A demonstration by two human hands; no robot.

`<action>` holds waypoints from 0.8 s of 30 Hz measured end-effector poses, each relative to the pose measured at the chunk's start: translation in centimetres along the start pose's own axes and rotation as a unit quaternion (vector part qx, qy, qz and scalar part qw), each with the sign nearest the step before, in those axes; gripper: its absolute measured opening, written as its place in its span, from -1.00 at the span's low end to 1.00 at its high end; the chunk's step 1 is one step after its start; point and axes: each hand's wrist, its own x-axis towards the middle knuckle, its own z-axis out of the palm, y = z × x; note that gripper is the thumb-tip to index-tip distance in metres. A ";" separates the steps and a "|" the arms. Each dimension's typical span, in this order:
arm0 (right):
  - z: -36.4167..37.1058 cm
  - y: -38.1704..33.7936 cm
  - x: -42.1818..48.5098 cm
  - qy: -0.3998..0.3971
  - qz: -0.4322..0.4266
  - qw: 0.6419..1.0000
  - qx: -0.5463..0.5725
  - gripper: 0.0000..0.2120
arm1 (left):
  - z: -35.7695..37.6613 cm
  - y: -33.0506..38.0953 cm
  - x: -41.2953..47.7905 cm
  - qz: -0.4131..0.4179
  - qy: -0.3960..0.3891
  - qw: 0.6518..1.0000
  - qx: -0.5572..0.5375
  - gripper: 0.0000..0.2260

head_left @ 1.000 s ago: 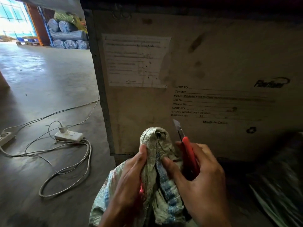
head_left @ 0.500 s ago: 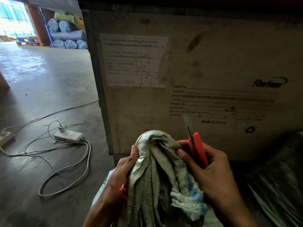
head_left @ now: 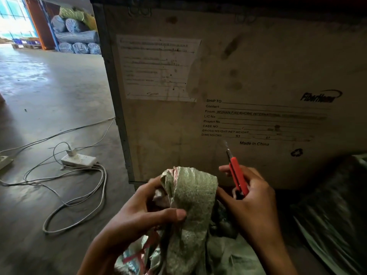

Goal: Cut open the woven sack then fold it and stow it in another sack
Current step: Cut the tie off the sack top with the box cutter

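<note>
A crumpled greenish woven sack [head_left: 192,203] with pink and blue print rises between my hands at the bottom centre. My left hand [head_left: 143,213] grips its bunched top from the left, thumb pressed across the front of the fabric. My right hand [head_left: 250,199] is to the right of the sack and holds a red utility knife [head_left: 237,175]. Its blade is out and points up and away, clear of the fabric. The fingers of that hand also touch the sack's right side. Another dark sack [head_left: 333,219] lies at the lower right, partly out of frame.
A large wooden crate [head_left: 258,66] with a paper label and shipping print stands right in front of me. On the concrete floor to the left lie a white power strip [head_left: 78,160] and loops of cable [head_left: 79,197]. Wrapped rolls [head_left: 76,34] are stacked far back.
The sack's tied, bunched top has come loose and spread into a wider fold. My left hand has shifted its grip, thumb now across the front. The knife hand has moved slightly right, away from the fabric.
</note>
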 end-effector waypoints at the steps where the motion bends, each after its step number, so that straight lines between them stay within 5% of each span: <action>1: 0.1 -0.1 -0.1 0.004 -0.009 1.000 -0.015 -0.69 | -0.1 0.0 0.1 0.002 0.048 0.997 0.058 -0.37; 4: 0.3 -0.4 -0.4 0.003 -0.012 1.000 -0.002 -0.75 | 0.2 0.2 0.2 0.048 0.224 0.933 0.277 -0.38; 8: 0.8 -1.5 -1.0 -0.080 0.040 0.991 0.102 -0.74 | 1.0 1.2 0.4 0.008 0.307 0.915 0.262 -0.31; 13: 2.8 -1.8 -2.3 -0.132 0.039 0.987 0.083 -0.62 | 1.0 0.5 0.5 -0.036 0.277 0.955 0.097 -0.23; 18: 3.4 -1.4 -2.3 -0.087 0.022 0.994 0.068 -0.57 | 0.2 0.3 0.5 -0.018 0.199 0.978 0.058 -0.37; 24: 3.1 -1.6 -2.4 -0.113 0.017 0.993 0.041 -0.63 | -0.4 -0.6 0.5 0.005 0.247 0.966 0.077 -0.14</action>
